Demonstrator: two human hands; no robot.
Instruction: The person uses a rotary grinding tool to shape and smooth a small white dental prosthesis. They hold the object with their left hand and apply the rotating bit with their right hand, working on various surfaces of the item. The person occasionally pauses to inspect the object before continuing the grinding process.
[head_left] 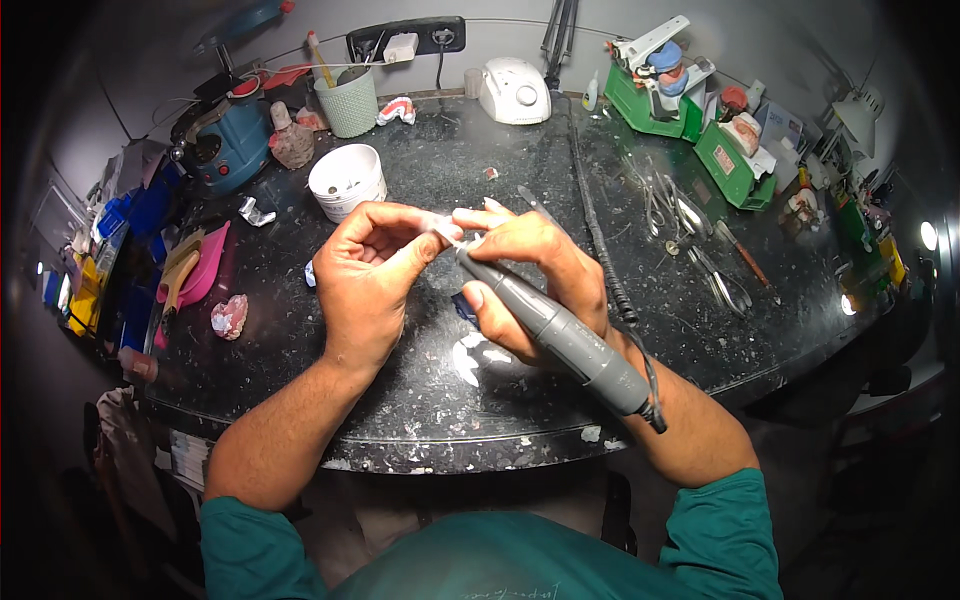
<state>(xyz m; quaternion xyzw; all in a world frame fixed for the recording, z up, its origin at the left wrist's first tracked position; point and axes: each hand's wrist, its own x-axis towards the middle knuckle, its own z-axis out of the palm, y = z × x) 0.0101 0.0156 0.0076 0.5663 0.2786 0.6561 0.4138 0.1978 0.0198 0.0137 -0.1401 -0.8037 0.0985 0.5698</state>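
A grey rotary handpiece (pixel 560 330) lies slantwise in my right hand (pixel 540 262), its cable hanging from the rear end over my forearm. The fingers are wrapped round its front part. Just ahead of the tool's tip, my left hand (pixel 372 275) pinches a small whitish piece (pixel 446 230) between thumb and fingertips. That piece is too small and bright to name. Both hands meet above the middle of the dark, speckled workbench (pixel 450 400), with fingertips of the right hand close to the left ones.
A white tub (pixel 347 180) stands beyond my left hand, near a ribbed cup (pixel 348 103) and a blue machine (pixel 225 150). A white control box (pixel 515 92) sits at the back. Metal instruments (pixel 685 212) and green boxes (pixel 735 165) lie right; a pink dustpan (pixel 208 268) left.
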